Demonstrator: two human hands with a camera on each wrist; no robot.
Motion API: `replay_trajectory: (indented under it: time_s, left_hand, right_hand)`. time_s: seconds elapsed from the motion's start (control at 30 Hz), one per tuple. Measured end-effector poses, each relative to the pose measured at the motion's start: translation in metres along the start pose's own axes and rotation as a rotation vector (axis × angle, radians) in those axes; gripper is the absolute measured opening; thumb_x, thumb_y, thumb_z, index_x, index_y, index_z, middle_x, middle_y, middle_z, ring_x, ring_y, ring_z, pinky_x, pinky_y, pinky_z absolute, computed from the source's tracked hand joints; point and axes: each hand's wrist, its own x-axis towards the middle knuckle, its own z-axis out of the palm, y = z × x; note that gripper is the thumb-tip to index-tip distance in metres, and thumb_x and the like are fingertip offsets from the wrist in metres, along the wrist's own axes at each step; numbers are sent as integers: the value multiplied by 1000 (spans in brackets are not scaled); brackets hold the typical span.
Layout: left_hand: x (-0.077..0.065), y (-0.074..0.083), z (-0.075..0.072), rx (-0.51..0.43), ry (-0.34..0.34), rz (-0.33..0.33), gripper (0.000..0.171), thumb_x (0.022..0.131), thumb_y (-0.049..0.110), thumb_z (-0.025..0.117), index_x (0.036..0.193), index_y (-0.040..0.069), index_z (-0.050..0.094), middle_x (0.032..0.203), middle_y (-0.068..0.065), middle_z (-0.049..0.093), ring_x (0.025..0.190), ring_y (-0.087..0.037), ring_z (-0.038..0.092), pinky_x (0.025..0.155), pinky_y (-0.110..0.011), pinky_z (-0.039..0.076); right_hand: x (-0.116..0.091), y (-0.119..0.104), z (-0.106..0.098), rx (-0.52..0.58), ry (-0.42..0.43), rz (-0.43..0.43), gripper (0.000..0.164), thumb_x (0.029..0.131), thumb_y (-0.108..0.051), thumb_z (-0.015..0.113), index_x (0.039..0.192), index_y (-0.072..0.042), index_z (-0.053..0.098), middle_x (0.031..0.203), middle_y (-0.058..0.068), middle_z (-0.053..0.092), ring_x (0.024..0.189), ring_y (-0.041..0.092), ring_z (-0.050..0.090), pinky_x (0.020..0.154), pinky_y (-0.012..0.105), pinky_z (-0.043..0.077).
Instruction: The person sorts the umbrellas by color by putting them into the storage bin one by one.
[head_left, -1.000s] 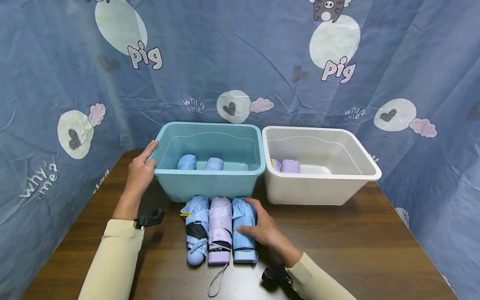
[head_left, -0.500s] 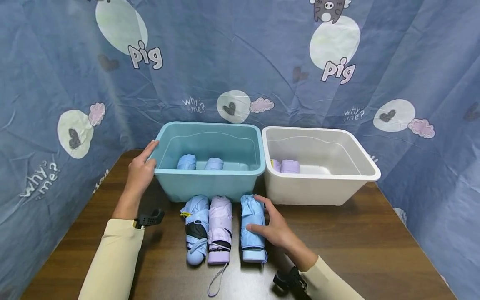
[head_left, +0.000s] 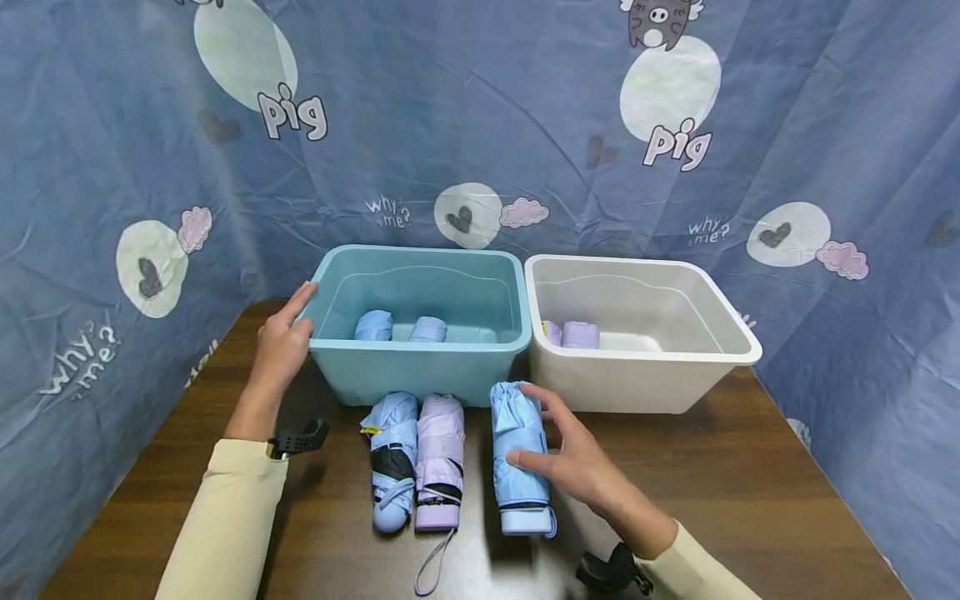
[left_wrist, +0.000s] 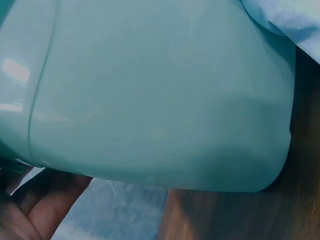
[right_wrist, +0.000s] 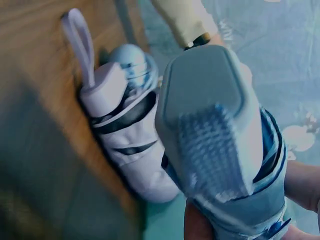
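My right hand (head_left: 585,458) grips a folded light-blue umbrella (head_left: 517,450) between thumb and fingers, just above the table before the gap between the bins. In the right wrist view that umbrella's flat handle end (right_wrist: 205,85) and woven strap fill the middle. My left hand (head_left: 281,342) touches the left side of the teal bin (head_left: 420,375), fingers fairly straight at its rim; the left wrist view shows only part of the hand (left_wrist: 45,205). To the left of the held umbrella lie a folded lilac umbrella (head_left: 440,458) with a wrist loop and another blue umbrella (head_left: 393,467).
Two rolled blue umbrellas (head_left: 373,325) are inside the teal bin. The white bin (head_left: 637,383) beside it holds two lilac ones (head_left: 581,335). Both bins stand at the back of the wooden table (head_left: 712,492), against a printed blue cloth (head_left: 480,125).
My right hand has drawn the blue umbrella rightward, away from the lilac one, and lifted it slightly off the table. My left hand stays at the teal bin.
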Motion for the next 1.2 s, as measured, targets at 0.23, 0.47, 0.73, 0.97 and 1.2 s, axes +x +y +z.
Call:
replay_trajectory:
  time_s: [0.23, 0.47, 0.73, 0.97, 1.2]
  left_hand:
    - [1, 1, 0, 4, -2, -3, 60, 90, 7, 35, 149, 18, 40, 155, 0, 32, 143, -28, 25, 107, -55, 25]
    - [2, 3, 2, 2, -4, 5, 60, 90, 7, 34, 149, 19, 40, 155, 0, 32, 143, -27, 25, 105, -53, 26]
    - [0, 1, 0, 4, -1, -14, 61, 90, 8, 35, 149, 20, 39, 155, 0, 32, 143, -27, 25, 108, -54, 25]
    - [1, 2, -1, -11, -6, -18, 61, 91, 8, 34, 150, 22, 37, 156, 4, 29, 144, -25, 22, 110, -54, 23]
    - [1, 3, -1, 2, -2, -22, 61, 90, 8, 34, 149, 19, 39, 155, 0, 31, 142, -26, 25, 107, -51, 26]
  right_hand:
    - [-8, -27, -14, 5, -59, -68, 78, 79, -21, 80, 142, -42, 38, 120, 13, 55, 102, 27, 60, 82, 39, 50]
    - [-7, -59, -27, 58, -79, -52, 79, 79, -24, 80, 140, -49, 37, 129, 11, 50, 102, 30, 62, 77, 40, 54]
    - [24, -95, -31, 111, -80, -99, 79, 81, -19, 78, 141, -47, 37, 130, 16, 47, 102, 34, 64, 76, 43, 55]
    - [71, -119, -33, 116, -4, -116, 77, 81, -20, 78, 143, -46, 38, 131, 14, 45, 104, 30, 59, 74, 37, 50]
    - [111, -125, -28, 142, 68, -38, 79, 82, -19, 77, 145, -44, 37, 136, 12, 45, 106, 26, 56, 71, 34, 51]
